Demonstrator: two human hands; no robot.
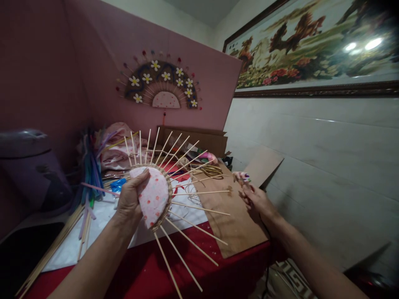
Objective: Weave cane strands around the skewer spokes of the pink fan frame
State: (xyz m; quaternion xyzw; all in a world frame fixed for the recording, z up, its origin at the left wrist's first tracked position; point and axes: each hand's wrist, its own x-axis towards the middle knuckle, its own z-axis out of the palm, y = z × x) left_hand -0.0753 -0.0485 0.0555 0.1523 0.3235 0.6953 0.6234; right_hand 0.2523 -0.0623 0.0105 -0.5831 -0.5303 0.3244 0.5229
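Observation:
My left hand [129, 197] grips a half-round piece [155, 195] by its flat side, thumb on top. The piece is covered in pale pink cloth with red spots and edged with a woven cord. Thin wooden sticks [202, 192] fan out from its curved edge. My right hand [254, 197], beyond the stick tips on the right, is closed round a small tool with a pink patterned body [242, 177]. A dark cord hangs below that hand. The tool's tip is too small to make out.
A finished fan [165, 77] with white flowers hangs on the pink board. Pipe cleaners [90, 162] and loose sticks [56, 249] lie at left. A cardboard sheet [240, 228] covers the table's right side; a cardboard box [212, 143] stands behind.

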